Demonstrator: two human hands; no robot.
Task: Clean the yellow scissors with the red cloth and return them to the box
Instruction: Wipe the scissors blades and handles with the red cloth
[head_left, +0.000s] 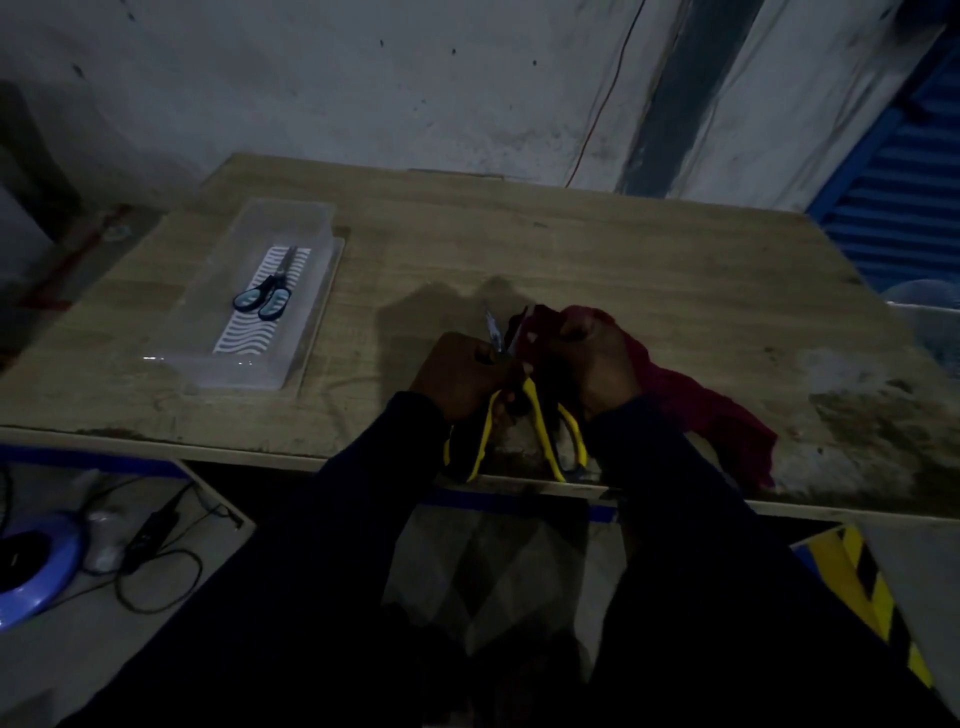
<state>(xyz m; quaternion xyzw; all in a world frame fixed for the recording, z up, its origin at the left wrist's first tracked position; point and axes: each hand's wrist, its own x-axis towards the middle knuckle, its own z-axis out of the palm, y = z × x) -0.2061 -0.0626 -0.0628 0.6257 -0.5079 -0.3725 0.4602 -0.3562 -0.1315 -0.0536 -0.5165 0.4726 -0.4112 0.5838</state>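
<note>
- Two dark sleeves (363, 545) reach forward from the bottom of the view toward the near edge of the wooden table (571, 249).
- At that near edge the left hand (460, 376) is closed around the yellow scissors (535, 415) close to the pivot; their yellow-and-black handle loops hang back over the edge, spread apart, while the blades point away toward the wall.
- Just beside it, the right hand (597, 358) is closed on a bunched part of the red cloth (691, 405), pressing it against one opened blade; the rest of the cloth trails toward the table's right side.
- Judging by this, wiping is in progress and the return has yet to come.
- The scissors look stiff and fairly light, with a sharp edge and points: best held by the loops or the pivot, never the blades. The cloth is soft and limp and will snag on an open blade if dragged carelessly.
- Farther off, near the far left corner, a clear plastic box (311, 223) sits on its tray, well apart from the hands, holding black-and-blue scissors (267, 296) on a wave-patterned liner.
</note>
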